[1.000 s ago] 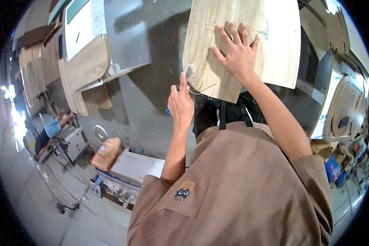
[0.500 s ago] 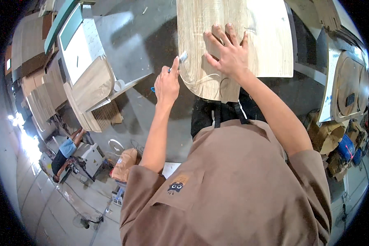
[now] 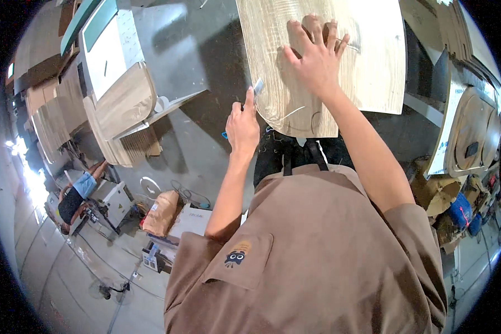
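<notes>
Well left of the grip lie stacked boards (image 3: 123, 92). The left hand (image 3: 243, 125) is wrapped around a blade tool (image 3: 258, 86). Just right of that grip, the pale woodgrain board (image 3: 273, 72) has a rounded corner (a thin strip (image 3: 293, 113) curls there). The right hand (image 3: 317, 64), spread wide, covers part; farther right is a brown panel (image 3: 468, 133).

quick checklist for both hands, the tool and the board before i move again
1. Right hand spread on the wood-grain board: ok
2. Left hand gripping the hand tool: ok
3. Tool's tip at the board's left edge: ok
4. Right fingers away from the tip: ok
5. Board free of scraps: not ok, a thin pale strip shows near its rounded corner
6. Tip's sharpness: cannot tell, too small
</notes>
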The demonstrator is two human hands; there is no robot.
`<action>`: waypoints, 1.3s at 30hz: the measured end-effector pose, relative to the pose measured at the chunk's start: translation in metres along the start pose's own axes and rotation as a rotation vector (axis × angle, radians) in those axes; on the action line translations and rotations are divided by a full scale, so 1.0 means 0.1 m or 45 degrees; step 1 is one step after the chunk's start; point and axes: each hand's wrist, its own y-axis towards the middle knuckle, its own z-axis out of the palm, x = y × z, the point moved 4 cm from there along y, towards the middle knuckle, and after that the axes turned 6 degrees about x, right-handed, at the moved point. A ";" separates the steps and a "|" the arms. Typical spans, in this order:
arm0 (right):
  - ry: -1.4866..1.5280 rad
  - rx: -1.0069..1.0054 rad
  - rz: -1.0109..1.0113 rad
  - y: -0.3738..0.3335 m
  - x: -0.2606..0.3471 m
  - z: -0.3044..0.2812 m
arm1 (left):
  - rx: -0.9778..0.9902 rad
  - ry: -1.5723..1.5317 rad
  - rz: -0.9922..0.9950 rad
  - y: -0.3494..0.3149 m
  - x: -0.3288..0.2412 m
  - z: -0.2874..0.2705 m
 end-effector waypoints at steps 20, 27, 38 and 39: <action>-0.048 0.216 0.009 0.08 -0.07 0.18 | 0.068 0.010 0.050 0.48 -0.01 -0.24; -0.026 0.245 0.045 0.12 -0.04 0.14 | 0.004 0.013 0.111 1.40 -0.06 -0.48; 0.016 0.275 0.083 0.18 0.01 -0.05 | -0.084 0.163 0.263 3.37 -0.15 -0.99; 0.013 0.293 0.092 0.18 -0.01 -0.05 | -0.131 0.128 0.287 3.57 -0.16 -1.03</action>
